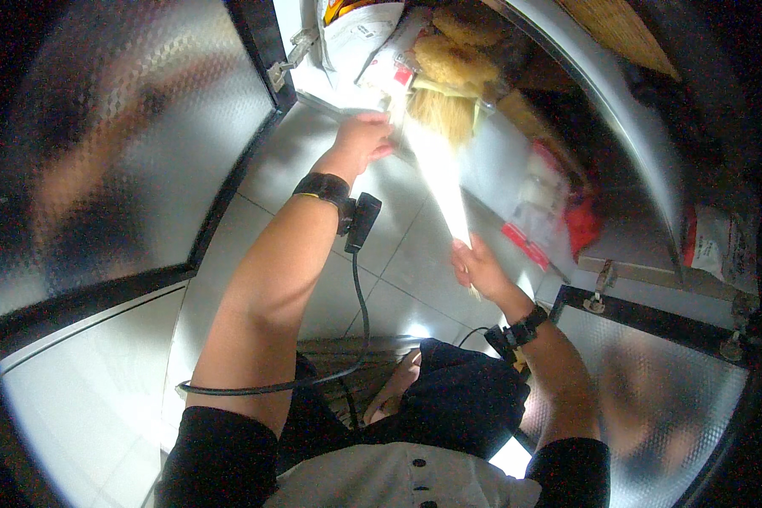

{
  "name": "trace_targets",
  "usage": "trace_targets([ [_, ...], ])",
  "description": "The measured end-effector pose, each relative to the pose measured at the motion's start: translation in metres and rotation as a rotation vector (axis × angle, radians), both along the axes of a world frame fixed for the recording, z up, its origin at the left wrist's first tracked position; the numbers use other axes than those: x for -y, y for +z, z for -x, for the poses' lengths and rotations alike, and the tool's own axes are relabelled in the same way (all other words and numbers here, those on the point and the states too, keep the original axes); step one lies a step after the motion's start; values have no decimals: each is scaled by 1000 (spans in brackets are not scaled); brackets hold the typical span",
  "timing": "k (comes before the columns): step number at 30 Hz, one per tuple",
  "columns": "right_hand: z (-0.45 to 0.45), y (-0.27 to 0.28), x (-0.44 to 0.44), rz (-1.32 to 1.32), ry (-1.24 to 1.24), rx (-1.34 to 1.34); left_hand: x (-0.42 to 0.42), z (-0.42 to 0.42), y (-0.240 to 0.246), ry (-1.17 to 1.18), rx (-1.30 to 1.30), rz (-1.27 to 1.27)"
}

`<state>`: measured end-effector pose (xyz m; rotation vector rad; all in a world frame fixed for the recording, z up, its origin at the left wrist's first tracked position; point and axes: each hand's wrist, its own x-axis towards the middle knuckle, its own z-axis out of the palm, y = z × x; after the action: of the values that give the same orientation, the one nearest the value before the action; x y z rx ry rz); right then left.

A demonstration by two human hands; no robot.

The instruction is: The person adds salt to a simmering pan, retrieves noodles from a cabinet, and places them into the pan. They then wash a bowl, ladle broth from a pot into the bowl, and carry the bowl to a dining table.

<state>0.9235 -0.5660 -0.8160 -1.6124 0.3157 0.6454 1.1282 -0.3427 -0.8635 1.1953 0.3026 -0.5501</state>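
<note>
My right hand is closed around the narrow end of a long bundle, washed out by glare; it looks like dried noodle sticks, with thin ends poking out below the fist. The bundle runs up toward pale yellow dried strands in an opened wrapper at the cabinet. At the cabinet's edge, my left hand has its fingers bent against the side of a clear and white plastic package; glare hides how firmly it holds it. Yellowish, rough-textured dried pieces lie just beyond the strands.
Open textured cabinet doors stand at the left and lower right. A white bag is inside the cabinet. Red and clear plastic packages lie at the right. A black cable hangs from my left wrist device and passes across my arm.
</note>
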Motion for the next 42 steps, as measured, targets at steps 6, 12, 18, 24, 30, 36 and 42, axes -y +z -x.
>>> trace_targets([
  [6, 10, 8, 8, -8, 41, -3, 5, 0, 1, -7, 4, -19],
  [12, 15, 6, 8, 29, 41, -1, 12, 2, -3, 25, 59, -90],
  [18, 13, 13, 5, 54, 56, 21, 18, 0, -21, -50, 388, -485],
  [24, 14, 4, 10, -11, -5, 30, 29, 10, -43, 6, 473, -811],
  [30, 3, 6, 9, 2, 14, 80, 12, 30, 1, -412, -108, -117],
  [36, -4, 8, 8, -103, 9, 45, 8, 10, 14, -193, 6, -279],
  [42, -9, 8, 11, -72, -14, 38, 15, -24, -27, -277, 254, -641],
])
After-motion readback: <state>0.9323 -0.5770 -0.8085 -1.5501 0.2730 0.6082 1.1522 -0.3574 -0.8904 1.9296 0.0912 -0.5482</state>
